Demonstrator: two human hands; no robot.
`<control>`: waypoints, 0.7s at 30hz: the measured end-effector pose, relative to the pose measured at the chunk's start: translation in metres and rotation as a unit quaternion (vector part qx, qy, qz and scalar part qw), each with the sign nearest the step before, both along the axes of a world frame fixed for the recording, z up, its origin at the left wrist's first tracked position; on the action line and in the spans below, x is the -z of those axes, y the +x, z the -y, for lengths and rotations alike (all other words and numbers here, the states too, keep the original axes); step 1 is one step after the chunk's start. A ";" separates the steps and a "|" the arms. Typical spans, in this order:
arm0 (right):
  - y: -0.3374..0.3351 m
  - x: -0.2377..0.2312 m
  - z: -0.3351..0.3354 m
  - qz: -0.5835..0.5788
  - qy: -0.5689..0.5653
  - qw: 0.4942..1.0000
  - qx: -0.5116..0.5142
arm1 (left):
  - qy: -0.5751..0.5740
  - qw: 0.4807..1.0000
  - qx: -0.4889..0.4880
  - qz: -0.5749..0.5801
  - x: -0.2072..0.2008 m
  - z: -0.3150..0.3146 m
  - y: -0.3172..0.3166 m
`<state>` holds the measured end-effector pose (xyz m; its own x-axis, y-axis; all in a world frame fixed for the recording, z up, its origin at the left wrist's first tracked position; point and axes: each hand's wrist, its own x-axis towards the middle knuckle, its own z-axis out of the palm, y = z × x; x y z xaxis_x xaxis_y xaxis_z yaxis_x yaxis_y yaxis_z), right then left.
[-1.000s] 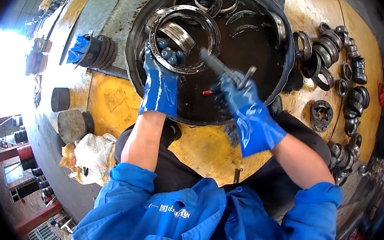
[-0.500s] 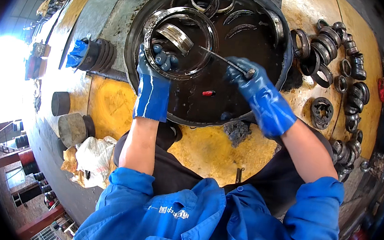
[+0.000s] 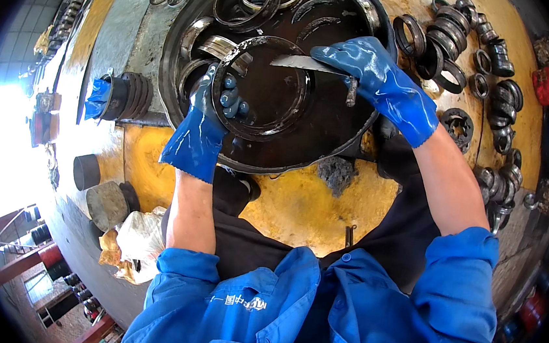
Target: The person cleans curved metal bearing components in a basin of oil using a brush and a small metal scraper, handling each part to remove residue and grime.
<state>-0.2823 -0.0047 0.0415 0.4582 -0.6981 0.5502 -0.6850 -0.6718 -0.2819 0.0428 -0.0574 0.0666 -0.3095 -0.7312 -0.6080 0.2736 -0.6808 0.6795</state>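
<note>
My left hand (image 3: 213, 110), in a blue rubber glove, grips the left rim of a large dark metal ring (image 3: 256, 133). The ring is tilted over a round basin (image 3: 170, 58) of dark liquid, its surface wet and oily. In my right hand (image 3: 380, 79), gloved alike, is a flat metal scraper (image 3: 297, 62). Its broad blade points left and crosses the ring's upper right rim in view; whether it touches is unclear. A short rod-like piece (image 3: 352, 92) sticks down below the right hand's fingers. Shiny metal sleeves (image 3: 223, 46) lie in the basin behind the ring.
More rings (image 3: 247, 2) and curved segments (image 3: 315, 8) lie at the basin's far side. Rings and bearings (image 3: 446, 36) are heaped to the right. A grey clump of fibres (image 3: 337, 174) rests by the near rim. At left stand metal cylinders (image 3: 107, 206) and a white plastic bag (image 3: 143, 235).
The scraper has turned its broad side into view and reached across the ring's rim. My right hand has risen. The ring has tipped and shifted relative to the sleeves.
</note>
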 end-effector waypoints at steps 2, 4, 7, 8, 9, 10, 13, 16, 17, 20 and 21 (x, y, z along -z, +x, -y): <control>-0.005 0.013 0.000 -0.002 -0.003 1.000 0.002 | -0.001 1.000 -0.008 -0.018 0.004 0.001 -0.001; -0.010 0.058 0.002 0.078 0.138 0.987 -0.028 | -0.017 1.000 -0.019 -0.013 0.002 0.000 -0.008; -0.003 0.052 0.000 0.092 0.242 0.962 -0.083 | -0.037 0.998 -0.017 -0.044 0.009 0.007 0.010; -0.007 0.046 -0.001 0.095 0.263 0.956 -0.090 | -0.034 0.996 0.010 -0.083 0.011 0.007 0.012; -0.012 0.051 0.004 0.157 0.203 0.963 -0.076 | -0.019 0.994 0.019 -0.105 0.014 0.006 0.013; -0.016 0.053 0.008 0.217 0.141 0.964 -0.061 | -0.017 0.994 0.024 -0.105 0.017 0.006 0.012; -0.008 0.036 0.000 0.214 0.247 0.945 -0.013 | -0.023 0.999 -0.030 -0.004 0.001 -0.003 -0.005; -0.009 0.036 -0.010 0.124 0.415 0.901 0.001 | -0.085 0.996 -0.032 0.016 0.002 -0.004 -0.004; -0.012 0.029 -0.011 0.106 0.434 0.895 0.008 | -0.081 0.996 -0.043 0.014 0.000 -0.005 -0.007; -0.020 0.000 -0.007 0.144 0.507 0.848 0.063 | -0.036 0.991 -0.114 0.060 -0.009 -0.011 -0.016; -0.021 -0.013 -0.007 0.154 0.536 0.826 0.084 | -0.037 0.991 -0.114 0.062 -0.007 -0.009 -0.012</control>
<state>-0.3031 0.0020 0.0549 0.2582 -0.8992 -0.3532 -0.5276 0.1750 -0.8313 0.0310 -0.0482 0.0732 -0.0568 -0.8175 -0.5731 0.3262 -0.5577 0.7633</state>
